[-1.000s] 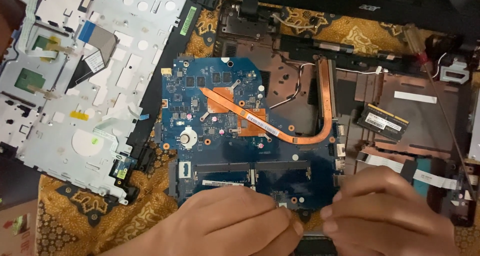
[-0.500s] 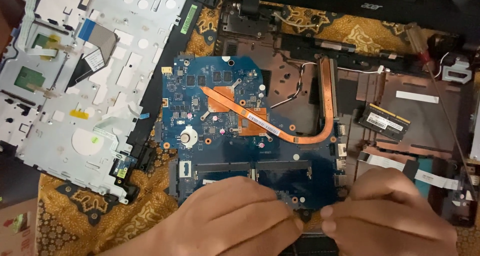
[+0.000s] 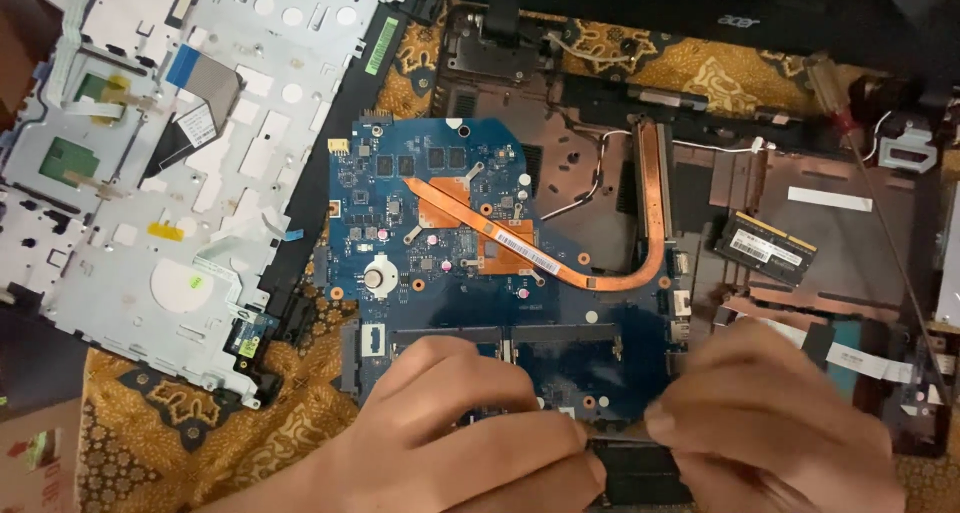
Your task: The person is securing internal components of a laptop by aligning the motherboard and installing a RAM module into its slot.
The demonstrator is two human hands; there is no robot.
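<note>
A blue laptop motherboard (image 3: pixel 440 223) lies in the opened dark laptop base (image 3: pixel 850 243), with a copper heat pipe (image 3: pixel 600 263) curving across it. My left hand (image 3: pixel 470 423) rests on the board's near edge, fingers curled toward the middle. My right hand (image 3: pixel 770 413) mirrors it from the right. Both sets of fingertips pinch a thin dark strip-like part (image 3: pixel 620 435) at the board's near edge; what it is I cannot tell. A black block (image 3: pixel 640 478) sits just below the fingers.
A silver keyboard-side cover (image 3: pixel 150 173) lies upside down at the left. A loose memory module (image 3: pixel 765 248) rests on the base at right, near white ribbon cables (image 3: pixel 865 361). A red-handled screwdriver (image 3: pixel 860 143) lies at far right. Patterned yellow cloth (image 3: pixel 190 423) covers the surface.
Both hands have crept slightly closer together at the board's near edge and shifted a little upward. Nothing else has moved.
</note>
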